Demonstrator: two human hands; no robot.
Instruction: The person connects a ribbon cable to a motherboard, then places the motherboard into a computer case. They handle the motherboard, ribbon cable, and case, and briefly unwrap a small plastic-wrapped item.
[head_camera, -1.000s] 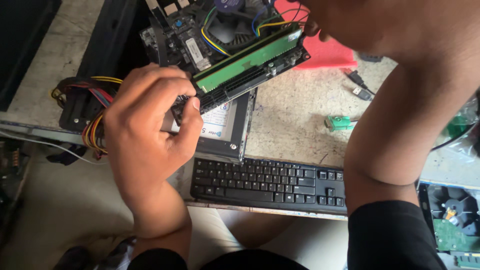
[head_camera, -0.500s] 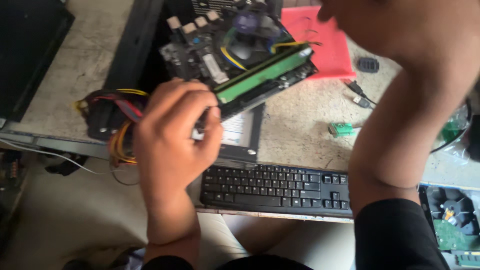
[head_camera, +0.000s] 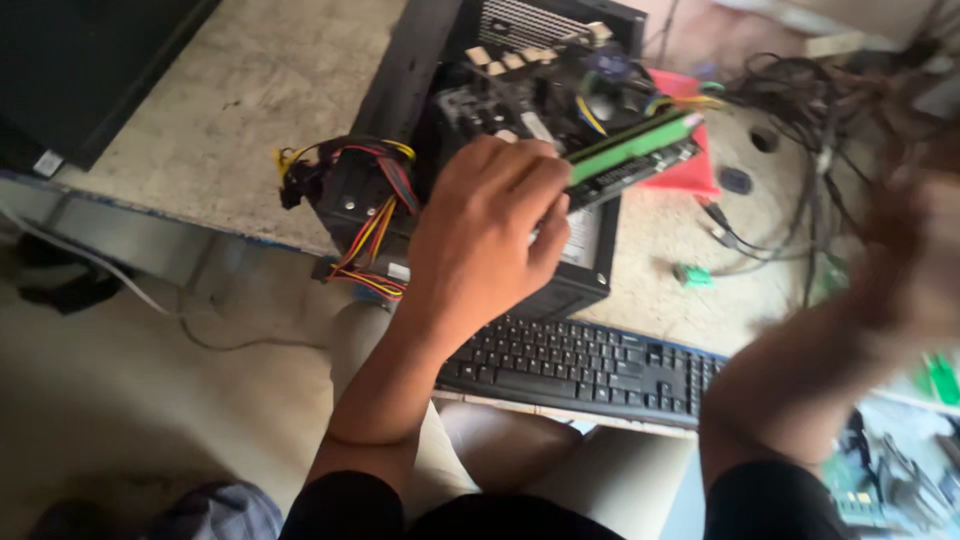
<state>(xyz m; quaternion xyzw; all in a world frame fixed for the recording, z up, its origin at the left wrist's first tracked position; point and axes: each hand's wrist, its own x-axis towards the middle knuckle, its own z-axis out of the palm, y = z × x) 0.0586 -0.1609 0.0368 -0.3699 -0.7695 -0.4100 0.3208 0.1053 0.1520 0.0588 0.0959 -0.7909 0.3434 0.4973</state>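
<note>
I see left hand (head_camera: 480, 245) fingers pinching green RAM stick (head_camera: 632, 147), centre-top of frame | right hand (head_camera: 915, 250) has left the stick, blurred far right, fingers unreadable | stick now held one-handed over motherboard (head_camera: 520, 90)

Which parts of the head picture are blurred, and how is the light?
Head view: the right hand is smeared by motion blur; the left hand on the green memory stick and the keyboard are fairly sharp; light is soft daylight, without glare.
</note>
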